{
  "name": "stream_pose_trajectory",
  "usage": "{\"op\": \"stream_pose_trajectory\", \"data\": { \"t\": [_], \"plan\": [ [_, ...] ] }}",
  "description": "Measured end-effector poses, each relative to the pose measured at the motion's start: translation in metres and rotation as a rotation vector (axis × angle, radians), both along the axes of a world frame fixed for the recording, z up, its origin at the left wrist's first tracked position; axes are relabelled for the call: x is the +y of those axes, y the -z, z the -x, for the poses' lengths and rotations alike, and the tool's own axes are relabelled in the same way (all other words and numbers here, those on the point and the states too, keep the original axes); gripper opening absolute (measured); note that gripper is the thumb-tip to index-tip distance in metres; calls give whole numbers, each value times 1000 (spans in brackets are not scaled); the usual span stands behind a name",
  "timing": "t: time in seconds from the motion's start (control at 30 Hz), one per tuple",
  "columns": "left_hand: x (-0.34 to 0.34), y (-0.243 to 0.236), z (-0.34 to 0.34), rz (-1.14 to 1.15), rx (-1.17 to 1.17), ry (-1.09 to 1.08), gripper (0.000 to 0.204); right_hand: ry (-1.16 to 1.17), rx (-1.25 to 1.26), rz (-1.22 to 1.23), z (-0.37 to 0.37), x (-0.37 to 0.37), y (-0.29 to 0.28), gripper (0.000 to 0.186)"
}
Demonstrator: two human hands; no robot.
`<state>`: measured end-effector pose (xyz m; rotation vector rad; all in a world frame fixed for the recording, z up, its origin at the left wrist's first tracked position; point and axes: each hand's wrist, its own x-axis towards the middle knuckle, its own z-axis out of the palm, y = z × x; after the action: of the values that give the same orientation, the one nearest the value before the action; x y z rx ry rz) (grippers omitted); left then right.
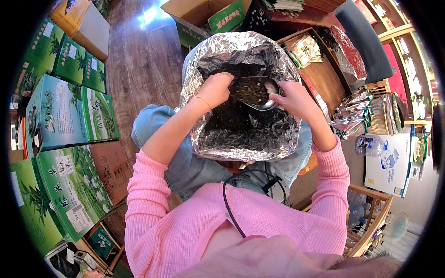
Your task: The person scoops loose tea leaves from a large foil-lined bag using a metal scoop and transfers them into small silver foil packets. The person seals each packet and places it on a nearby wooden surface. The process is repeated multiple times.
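Note:
A large foil-lined container [245,147] is between my knees, with dark, loose tea-like leaves at its bottom. My right hand [288,96] grips a shiny metal scoop [269,105] on its right side, inside the lining near the upper middle. Dark flakes with some pale bits [249,89] lie in the scoop. My left hand [215,89] is just left of the scoop, over the lining, with its fingers curled downward; what they hold, if anything, is hidden.
Green cartons [92,75] are stacked along the left beside the wooden floor [139,78]. An open cardboard box [185,11] stands behind the container. A wooden tray with packets [331,65], shiny foil packets [352,113], plastic bottles [368,146] and shelves [396,34] are on the right.

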<state>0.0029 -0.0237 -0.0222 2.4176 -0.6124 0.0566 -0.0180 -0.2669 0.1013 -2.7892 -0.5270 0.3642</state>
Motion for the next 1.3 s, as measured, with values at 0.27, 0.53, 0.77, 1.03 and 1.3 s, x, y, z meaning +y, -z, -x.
{"op": "stream_pose_trajectory", "data": {
  "t": [0.27, 0.53, 0.77, 1.03, 1.3],
  "plan": [
    [5, 9, -2, -77, 64, -35, 40, -28, -182, 175, 6, 5, -21, 31],
    [23, 4, -2, -73, 13, -95, 42, -65, -222, 573, 0, 50, 17, 13],
    [23, -4, -4, -68, -29, -123, 40, -200, 96, 694, -34, 85, 263, 18],
    [23, -8, -3, 54, -139, -110, 18, -421, 214, 706, 27, 76, 364, 36],
    [26, -15, -2, -40, 11, -93, 41, -308, 89, 494, 5, 78, 347, 43]
  ]
}}
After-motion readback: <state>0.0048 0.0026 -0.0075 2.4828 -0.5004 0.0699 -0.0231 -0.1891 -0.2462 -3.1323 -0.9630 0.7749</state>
